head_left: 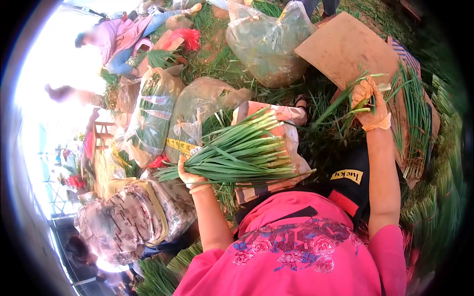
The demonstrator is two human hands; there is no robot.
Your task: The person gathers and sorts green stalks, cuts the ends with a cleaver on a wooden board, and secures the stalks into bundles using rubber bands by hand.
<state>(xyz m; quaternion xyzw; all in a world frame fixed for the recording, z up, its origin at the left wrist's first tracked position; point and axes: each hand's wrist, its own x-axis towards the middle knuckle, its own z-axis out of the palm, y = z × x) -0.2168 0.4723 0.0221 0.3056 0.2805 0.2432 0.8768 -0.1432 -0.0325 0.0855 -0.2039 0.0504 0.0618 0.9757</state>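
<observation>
A thick bunch of garlic chives (pixel 247 148), green leaves to the left and pale stem ends to the right, lies across my lap. My left hand (pixel 191 176), in a thin glove, is closed around its leafy end; some fingers are hidden by the leaves. Raised at the right, my right hand (pixel 370 103) wears an orange glove and is closed on a few loose chive stalks (pixel 340 104), which stick out on both sides. Beside that hand, more chives (pixel 414 118) rest on a brown board.
A cardboard sheet (pixel 348 49) stands beyond my right hand. Stuffed plastic bags (pixel 269 44) and a filled clear sack (pixel 155 108) are ahead. Loose greens cover the ground. One person (pixel 133 217) bends close at the left; another (pixel 123 37) sits farther off.
</observation>
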